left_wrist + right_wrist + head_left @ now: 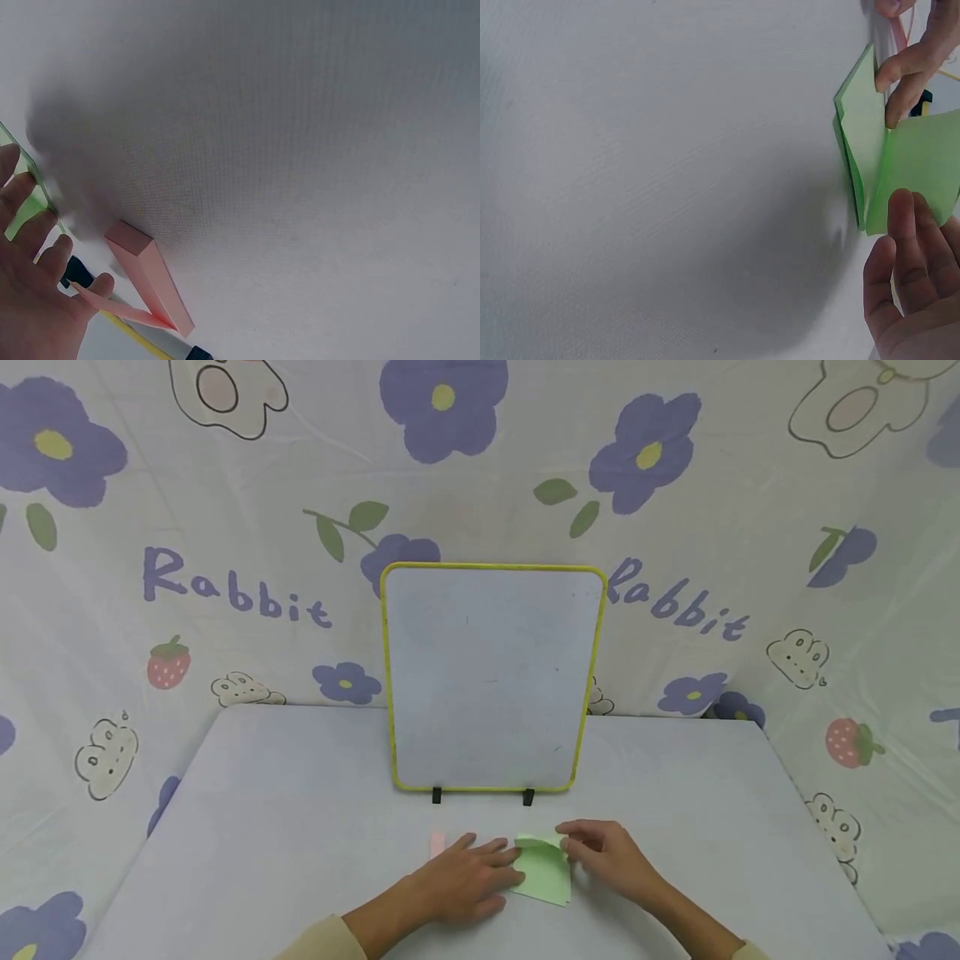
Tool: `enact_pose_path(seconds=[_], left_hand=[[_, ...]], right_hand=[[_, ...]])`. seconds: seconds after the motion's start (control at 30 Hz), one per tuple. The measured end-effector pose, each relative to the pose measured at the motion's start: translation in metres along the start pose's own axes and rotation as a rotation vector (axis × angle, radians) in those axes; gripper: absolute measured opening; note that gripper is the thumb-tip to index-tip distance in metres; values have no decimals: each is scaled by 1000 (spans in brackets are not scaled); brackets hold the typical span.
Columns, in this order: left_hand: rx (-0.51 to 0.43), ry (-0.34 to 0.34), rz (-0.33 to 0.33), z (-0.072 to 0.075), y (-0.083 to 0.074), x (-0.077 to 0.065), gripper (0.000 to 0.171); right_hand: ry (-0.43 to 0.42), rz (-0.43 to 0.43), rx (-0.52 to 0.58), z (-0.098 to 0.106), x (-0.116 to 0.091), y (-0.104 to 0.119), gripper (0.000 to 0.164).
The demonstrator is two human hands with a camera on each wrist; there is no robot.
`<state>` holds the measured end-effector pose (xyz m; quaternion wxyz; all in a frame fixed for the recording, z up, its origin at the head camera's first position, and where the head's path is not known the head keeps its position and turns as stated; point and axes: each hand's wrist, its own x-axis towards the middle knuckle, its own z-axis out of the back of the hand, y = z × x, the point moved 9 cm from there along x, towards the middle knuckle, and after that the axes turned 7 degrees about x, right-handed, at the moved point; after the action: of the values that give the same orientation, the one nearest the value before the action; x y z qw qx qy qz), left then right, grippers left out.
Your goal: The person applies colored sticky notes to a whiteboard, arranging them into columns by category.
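Observation:
A pad of green sticky notes [544, 875] lies on the table in front of the whiteboard. My left hand [467, 881] rests flat with fingers spread, its fingertips pressing the pad's left edge. At the pad's far right corner, my right hand [609, 858] pinches the top green sheet [919, 161], which is lifted and bent away from the stack in the right wrist view. Beside my left thumb in the left wrist view stands a pink sticky-note pad [154, 277], one strip of it curling up; my left hand partly hides this pad in the head view.
Behind the pads a whiteboard [491, 681] with a yellow frame stands upright on two black feet [528, 797]. The white table [285, 827] reaches back to a cloth wall [480, 502] printed with flowers and rabbits.

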<state>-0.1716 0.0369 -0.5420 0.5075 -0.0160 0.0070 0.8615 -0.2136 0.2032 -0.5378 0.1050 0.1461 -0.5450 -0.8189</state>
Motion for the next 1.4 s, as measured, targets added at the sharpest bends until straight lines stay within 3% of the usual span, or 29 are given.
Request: enact_pose_path(seconds=[0.17, 0.3, 0.57, 0.9, 1.03, 1.23, 1.4], left_hand=[[18, -9, 1, 0, -1, 1, 38], [14, -2, 9, -1, 0, 1, 39], [32, -9, 6, 3, 0, 1, 38], [28, -11, -2, 3, 0, 1, 37], [8, -7, 0, 2, 0, 1, 37], [3, -19, -11, 2, 0, 2, 35], [-8, -17, -12, 2, 0, 2, 35]], right_hand=[[-21, -86, 71, 4, 1, -4, 34], [-38, -82, 82, 9, 2, 0, 36], [-70, 73, 77, 22, 10, 25, 33], [-245, 271, 4, 47, 24, 76, 30], [-295, 316, 30, 54, 30, 95, 31], [-370, 390, 24, 65, 31, 147, 31], [-409, 463, 103, 81, 48, 153, 33]])
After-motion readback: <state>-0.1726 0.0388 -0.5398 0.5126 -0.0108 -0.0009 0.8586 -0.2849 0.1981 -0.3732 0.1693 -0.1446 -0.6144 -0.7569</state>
